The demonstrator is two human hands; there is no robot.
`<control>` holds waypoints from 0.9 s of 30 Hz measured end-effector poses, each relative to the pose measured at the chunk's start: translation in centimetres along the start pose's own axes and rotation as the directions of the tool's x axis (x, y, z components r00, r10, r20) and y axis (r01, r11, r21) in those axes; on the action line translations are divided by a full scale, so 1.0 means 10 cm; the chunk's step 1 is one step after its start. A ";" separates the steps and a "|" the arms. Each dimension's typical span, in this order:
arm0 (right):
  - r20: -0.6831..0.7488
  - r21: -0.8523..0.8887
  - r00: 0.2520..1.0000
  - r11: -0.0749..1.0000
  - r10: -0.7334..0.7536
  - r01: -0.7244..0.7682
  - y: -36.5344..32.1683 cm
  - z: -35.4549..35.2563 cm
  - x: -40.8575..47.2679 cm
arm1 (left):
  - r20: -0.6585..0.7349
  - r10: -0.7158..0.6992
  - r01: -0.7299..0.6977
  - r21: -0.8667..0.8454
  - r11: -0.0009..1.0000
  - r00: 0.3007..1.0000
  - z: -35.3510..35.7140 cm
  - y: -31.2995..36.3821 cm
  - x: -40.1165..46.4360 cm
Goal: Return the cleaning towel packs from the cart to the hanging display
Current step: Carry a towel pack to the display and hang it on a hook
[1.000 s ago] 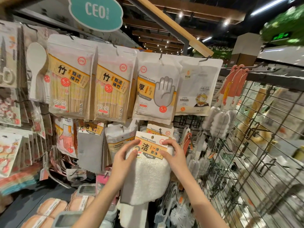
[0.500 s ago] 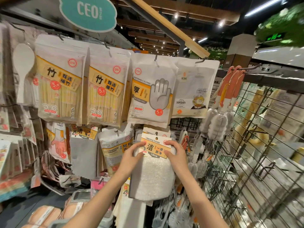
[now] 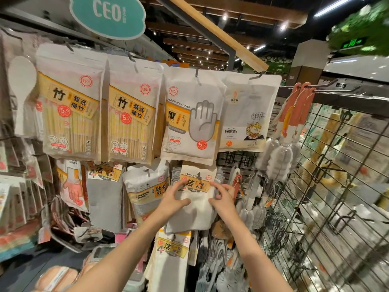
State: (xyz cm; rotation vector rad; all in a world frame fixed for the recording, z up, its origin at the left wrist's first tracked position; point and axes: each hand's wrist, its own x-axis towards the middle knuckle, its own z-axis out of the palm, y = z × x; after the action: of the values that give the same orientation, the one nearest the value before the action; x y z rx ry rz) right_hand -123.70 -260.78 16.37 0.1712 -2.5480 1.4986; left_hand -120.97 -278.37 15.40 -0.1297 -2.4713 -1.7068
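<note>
The cleaning towel pack (image 3: 193, 204) hangs on a display hook (image 3: 199, 174) under the disposable gloves pack (image 3: 192, 114), its yellow-and-white header card (image 3: 196, 182) uppermost and the white cloth drooping below. The left hand (image 3: 174, 199) lies against the pack's left side, fingertips curled onto the left end of the header label and thumb stretched across the cloth; it looks to be pinching the pack lightly. The right hand (image 3: 221, 196) is at the right edge, fingers bent toward the card's right end and over the cloth's upper corner; whether they truly pinch it or only touch it cannot be told.

By its look the pack is light and soft: folded fluffy cloth that will sag and fold, with no stiffness of its own. The only firm part is the card above the fingertips, and that is where it is best held, one hand at each end, so the hang hole between the two hands stays flat to the hook. Gripping the cloth below the thumbs would likely let the card flop or bend. Nothing here seems fragile or slippery, though the card could tear at the hole if tugged.

Just left of the left fingers hangs a cleaning sponge pack (image 3: 147, 192); right of the right fingers are hanging brushes (image 3: 277, 163); below both wrists hangs another towel pack (image 3: 173, 248).
</note>
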 end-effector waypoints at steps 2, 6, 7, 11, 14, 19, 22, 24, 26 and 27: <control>0.028 0.002 0.999 1.000 0.028 -0.028 0.00 0.00 -0.03 | 0.000 -0.026 0.026 -0.019 0.999 1.000 0.02 0.03 0.02; 0.091 0.003 0.994 0.999 0.053 -0.054 0.02 -0.02 -0.14 | -0.001 -0.105 0.104 -0.032 0.994 0.995 0.07 0.04 -0.03; 0.094 -0.006 0.994 0.998 0.055 -0.055 0.02 -0.03 -0.17 | -0.014 -0.117 0.117 -0.023 0.993 0.993 0.08 0.03 -0.07; 0.068 -0.073 0.998 0.997 -0.015 0.020 -0.10 -0.13 -0.28 | -0.110 -0.080 0.087 0.054 0.995 0.991 0.08 0.04 -0.27; 0.095 -0.095 0.986 0.984 -0.140 0.149 -0.26 -0.14 -0.38 | -0.151 0.026 -0.010 0.104 0.995 0.988 -0.02 0.11 -0.41; 0.223 -0.176 0.925 0.920 -0.309 0.349 -0.54 0.15 -0.62 | -0.231 0.143 -0.080 0.263 0.961 0.962 -0.34 0.17 -0.76; 0.331 -0.193 0.864 0.870 -0.379 0.455 -0.68 0.49 -0.81 | -0.262 0.161 -0.043 0.403 0.914 0.952 -0.62 0.11 -1.04; 0.379 -0.172 0.822 0.841 -0.425 0.513 -0.81 0.75 -0.91 | -0.302 0.154 0.015 0.490 0.871 0.941 -0.84 0.03 -1.28; 0.428 -0.123 0.782 0.828 -0.453 0.547 -0.98 1.04 -1.03 | -0.378 0.139 0.101 0.549 0.830 0.915 -1.11 -0.06 -1.57; 0.452 -0.107 0.759 0.817 -0.468 0.567 -1.07 1.19 -1.11 | -0.415 0.134 0.144 0.573 0.807 0.900 -1.26 -0.10 -1.72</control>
State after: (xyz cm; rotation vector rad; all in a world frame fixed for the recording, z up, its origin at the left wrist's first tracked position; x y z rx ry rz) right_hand -111.97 -276.25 17.45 1.1726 -2.6142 1.0017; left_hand -103.37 -290.39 16.15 0.2987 -2.4908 -0.7542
